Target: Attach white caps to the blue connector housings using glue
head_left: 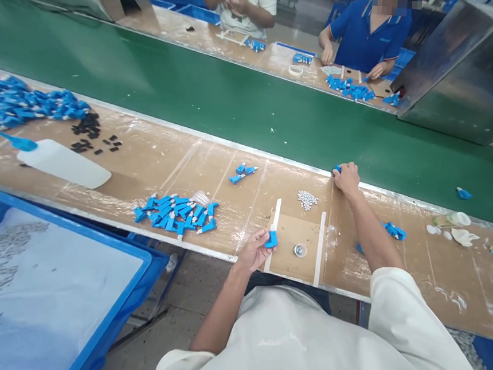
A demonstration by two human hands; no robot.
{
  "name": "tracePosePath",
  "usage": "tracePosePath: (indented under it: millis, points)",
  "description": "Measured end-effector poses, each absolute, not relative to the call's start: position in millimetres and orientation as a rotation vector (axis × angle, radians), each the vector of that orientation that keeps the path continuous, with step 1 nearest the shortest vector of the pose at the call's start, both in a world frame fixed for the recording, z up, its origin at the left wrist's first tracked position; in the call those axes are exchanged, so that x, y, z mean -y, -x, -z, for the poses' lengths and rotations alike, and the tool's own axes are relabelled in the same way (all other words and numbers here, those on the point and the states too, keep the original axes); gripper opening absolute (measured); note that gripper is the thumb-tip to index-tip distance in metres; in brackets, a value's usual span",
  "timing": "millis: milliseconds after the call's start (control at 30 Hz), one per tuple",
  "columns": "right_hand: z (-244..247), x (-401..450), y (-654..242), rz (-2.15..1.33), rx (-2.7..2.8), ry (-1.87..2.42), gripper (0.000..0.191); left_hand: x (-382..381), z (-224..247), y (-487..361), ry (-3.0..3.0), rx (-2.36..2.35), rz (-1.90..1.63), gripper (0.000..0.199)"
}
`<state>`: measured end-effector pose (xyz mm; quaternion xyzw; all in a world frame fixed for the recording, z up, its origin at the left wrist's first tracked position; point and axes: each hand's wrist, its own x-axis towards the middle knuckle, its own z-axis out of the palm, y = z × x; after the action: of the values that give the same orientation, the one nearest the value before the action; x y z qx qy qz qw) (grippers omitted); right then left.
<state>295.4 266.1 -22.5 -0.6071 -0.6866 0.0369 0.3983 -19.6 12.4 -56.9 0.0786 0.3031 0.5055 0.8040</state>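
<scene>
My left hand (pixel 254 251) pinches a blue plastic part (pixel 271 239) above the table's near edge, beside a white tape strip. My right hand (pixel 348 178) reaches to the far edge of the table, by the green belt, with its fingers closed on another blue part (pixel 337 169). Between and around my hands are a heap of small grey pieces (pixel 307 200) and a small round clear dish (pixel 300 250). A pile of blue parts (pixel 179 213) lies left of my left hand, with three more blue parts (pixel 242 173) behind it. Under my right forearm are further blue parts (pixel 394 230).
A green belt (pixel 236 106) runs beyond the table (pixel 205 158). At left are a large blue heap (pixel 24 102), black pieces (pixel 86 126), a white scoop (pixel 65 163) and a blue bin (pixel 136 262). Two people work across the belt, near metal housings (pixel 468 66).
</scene>
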Motion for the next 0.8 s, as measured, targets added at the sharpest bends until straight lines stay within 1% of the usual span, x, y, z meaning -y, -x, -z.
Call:
tracePosePath:
  millis: [133,233,300,367,433,600,800]
  points:
    - [19.4,-226.4,-314.8,0.023,1.867,1.783,0.030,-11.9,59.1,21.3,-0.144,-0.644,-1.049,0.043]
    - [19.5,-182.2,-322.9,0.024,2.018,1.940,0.025,-12.0,58.1,21.4,-0.137,-0.620,-1.025,0.044]
    - [17.7,-156.8,-320.8,0.027,2.112,2.013,0.027,-12.1,56.8,21.4,-0.135,-0.606,-1.020,0.046]
    - [13.0,-141.4,-312.4,0.055,2.133,2.009,0.033,-12.3,55.9,21.5,-0.135,-0.598,-1.016,0.046]
    - [6.6,-136.8,-298.4,0.042,2.135,1.938,0.037,-12.6,56.0,21.7,-0.136,-0.599,-1.018,0.044]
    - [-2.0,-146.7,-255.5,-0.171,2.394,1.905,0.033,-13.3,58.4,21.8,-0.139,-0.610,-1.043,0.037]
    - [-1.8,-146.7,-233.4,-0.138,2.498,2.015,0.037,-14.3,59.4,20.9,-0.130,-0.616,-1.072,0.036]
